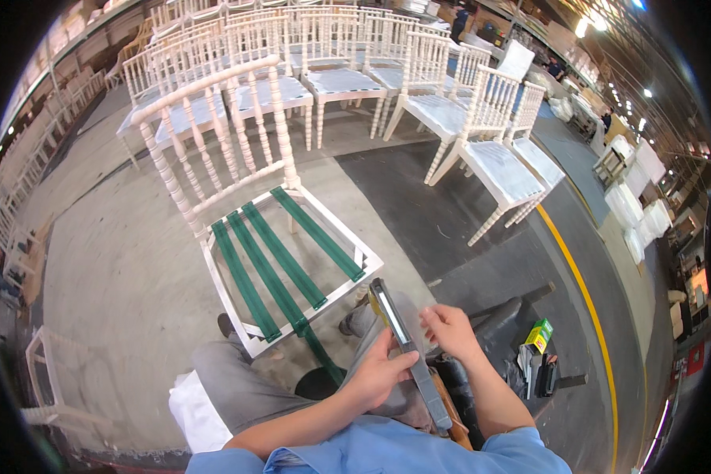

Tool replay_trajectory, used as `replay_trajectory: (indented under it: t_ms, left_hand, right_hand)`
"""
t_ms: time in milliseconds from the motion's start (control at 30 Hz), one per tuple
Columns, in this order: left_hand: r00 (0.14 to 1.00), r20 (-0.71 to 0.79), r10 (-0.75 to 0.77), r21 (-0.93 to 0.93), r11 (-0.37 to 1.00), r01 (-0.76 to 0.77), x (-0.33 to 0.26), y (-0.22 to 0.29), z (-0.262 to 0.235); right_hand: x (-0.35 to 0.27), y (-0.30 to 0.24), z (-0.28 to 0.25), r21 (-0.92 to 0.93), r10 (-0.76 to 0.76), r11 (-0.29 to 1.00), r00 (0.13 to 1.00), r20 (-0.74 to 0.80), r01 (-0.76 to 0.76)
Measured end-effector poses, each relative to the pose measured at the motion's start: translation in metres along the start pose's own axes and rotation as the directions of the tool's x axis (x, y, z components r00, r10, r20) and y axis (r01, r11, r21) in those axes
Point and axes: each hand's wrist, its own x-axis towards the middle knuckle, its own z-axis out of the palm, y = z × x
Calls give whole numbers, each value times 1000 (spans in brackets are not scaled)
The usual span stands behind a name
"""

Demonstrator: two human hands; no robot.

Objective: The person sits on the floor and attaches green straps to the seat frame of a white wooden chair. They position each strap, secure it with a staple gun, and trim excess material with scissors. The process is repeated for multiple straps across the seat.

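My left hand (379, 373) is wrapped round a long, dark staple gun (430, 393), which lies slanting over my lap with a pale strip along its upper part. Just right of the tool, my right hand (452, 332) has its fingers curled together; whatever they may pinch is too small to make out. In front of my knees stands a whitish wooden chair frame (336, 207) with a turned-spindle back. Green webbing straps (270, 251) run front to back across its open seat. One strap's loose tail (321, 354) hangs past the front rail toward my legs.
On a black padded seat (494, 336) at my right lie a green-and-yellow box (539, 335) and small dark items. Rows of spindle-back chairs (347, 79) with pale seats stand ahead. Two more chairs (502, 170) stand front right. Another frame (43, 371) is at far left.
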Motion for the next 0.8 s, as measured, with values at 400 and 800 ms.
replay_trajectory:
  t_ms: [400, 800]
  left_hand:
    - [997, -78, -19, -37, 999, 16, -43, 23, -14]
    - [843, -39, 537, 677, 635, -373, -47, 6, -28]
  right_hand:
    - [27, -15, 85, 827, 105, 390, 912, 397, -405]
    - [49, -46, 76, 726, -117, 684, 972, 202, -68]
